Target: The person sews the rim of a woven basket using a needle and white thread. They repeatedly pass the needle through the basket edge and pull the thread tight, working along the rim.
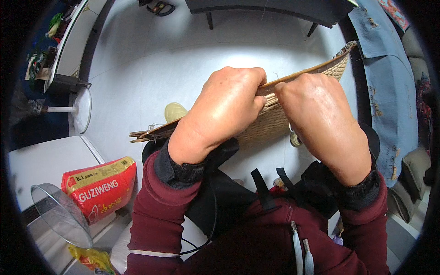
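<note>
A long woven piece of straw or wicker (pixel 261 132) with a brown wooden-looking rim lies slantwise across my lap, from low left to high right. Sticks and loose ties show at its left end, and more bindings at its right tip. My left hand (pixel 228 99) has its fingers closed on the rim near the middle. Just to the right, my right hand (pixel 318 106) is closed at the same edge, knuckles up. A short gap separates the hands, with pale strands visible between them. Both sets of fingertips are mostly hidden.
At left are a red printed bag (pixel 103 189), a wire mesh basket (pixel 62 216) and a round white stand base (pixel 82 110). A dark table (pixel 271 10) stands ahead, a sofa with a blue cover (pixel 392 96) at right. A yellowish slipper (pixel 174 111) lies beyond the piece's left part.
</note>
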A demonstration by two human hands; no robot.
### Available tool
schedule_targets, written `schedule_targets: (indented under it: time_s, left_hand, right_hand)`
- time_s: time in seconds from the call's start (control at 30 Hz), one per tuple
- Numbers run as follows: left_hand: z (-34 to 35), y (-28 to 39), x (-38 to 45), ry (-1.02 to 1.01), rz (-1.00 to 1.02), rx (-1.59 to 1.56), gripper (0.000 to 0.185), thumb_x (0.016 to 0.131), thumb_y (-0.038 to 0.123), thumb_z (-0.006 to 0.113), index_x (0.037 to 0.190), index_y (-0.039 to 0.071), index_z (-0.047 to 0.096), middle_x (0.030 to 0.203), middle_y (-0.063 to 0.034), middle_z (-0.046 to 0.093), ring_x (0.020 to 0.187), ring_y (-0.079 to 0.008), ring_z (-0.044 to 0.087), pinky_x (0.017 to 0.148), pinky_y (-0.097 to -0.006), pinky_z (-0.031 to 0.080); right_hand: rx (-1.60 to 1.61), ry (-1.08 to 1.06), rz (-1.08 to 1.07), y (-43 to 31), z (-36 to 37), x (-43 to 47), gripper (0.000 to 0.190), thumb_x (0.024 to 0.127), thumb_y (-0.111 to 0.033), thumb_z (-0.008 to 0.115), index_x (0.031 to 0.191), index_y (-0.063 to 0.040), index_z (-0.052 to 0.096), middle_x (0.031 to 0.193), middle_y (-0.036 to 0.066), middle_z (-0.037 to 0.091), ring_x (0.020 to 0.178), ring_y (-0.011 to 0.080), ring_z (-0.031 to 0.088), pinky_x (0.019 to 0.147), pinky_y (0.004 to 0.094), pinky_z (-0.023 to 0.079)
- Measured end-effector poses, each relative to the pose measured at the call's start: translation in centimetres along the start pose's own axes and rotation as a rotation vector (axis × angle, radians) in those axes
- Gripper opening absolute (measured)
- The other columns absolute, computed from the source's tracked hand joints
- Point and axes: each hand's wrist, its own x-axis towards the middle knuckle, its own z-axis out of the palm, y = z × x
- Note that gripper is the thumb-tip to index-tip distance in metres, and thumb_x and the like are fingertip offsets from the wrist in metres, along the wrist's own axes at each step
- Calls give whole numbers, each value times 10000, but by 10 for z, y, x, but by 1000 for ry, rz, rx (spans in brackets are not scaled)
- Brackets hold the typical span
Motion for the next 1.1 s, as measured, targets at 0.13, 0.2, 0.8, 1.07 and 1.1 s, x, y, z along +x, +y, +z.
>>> schedule_targets:
  time_s: [0.13, 0.2, 0.8, 1.07, 1.1]
  left_hand:
    - [2, 0, -2, 29, 39, 20, 130, 763, 61, 628, 850, -18, 682, 811, -245, 673, 799, -424, 675, 753, -481, 554]
    - [3, -1, -3, 18, 28, 28, 130, 764, 65, 643, 855, -17, 686, 819, -242, 676, 804, -422, 676, 756, -479, 553]
    - [-2, 0, -7, -88, -9, 44, 238, 796, 125, 718, 985, -18, 689, 882, -222, 702, 827, -363, 700, 747, -407, 542]
    - [-1, 1, -10, -83, 36, 13, 228, 786, 118, 723, 975, 0, 673, 848, -220, 683, 802, -379, 687, 717, -410, 538]
    - [0, 3, -11, -98, 39, 3, 227, 786, 115, 723, 977, 3, 671, 843, -220, 680, 795, -381, 685, 710, -409, 537]
  right_hand:
    - [-23, 58, -48, 3, 1, -2, 68, 732, -74, 647, 739, -25, 694, 721, 160, 682, 722, 315, 698, 660, 410, 557]
    - [-41, 65, -62, 4, 4, -4, 81, 726, -87, 663, 743, -32, 719, 732, 149, 699, 721, 294, 712, 650, 397, 567]
    - [196, 148, 59, 15, 25, -27, 41, 804, -91, 660, 826, -66, 635, 808, 115, 650, 753, 326, 672, 637, 432, 523]
    - [198, 366, 84, 29, 17, -13, 122, 830, -147, 773, 889, -73, 696, 817, 79, 662, 658, 218, 645, 598, 334, 513]
    - [54, 352, 120, 46, 11, -2, 160, 868, -214, 758, 906, -64, 720, 812, 65, 667, 669, 195, 656, 599, 331, 515]
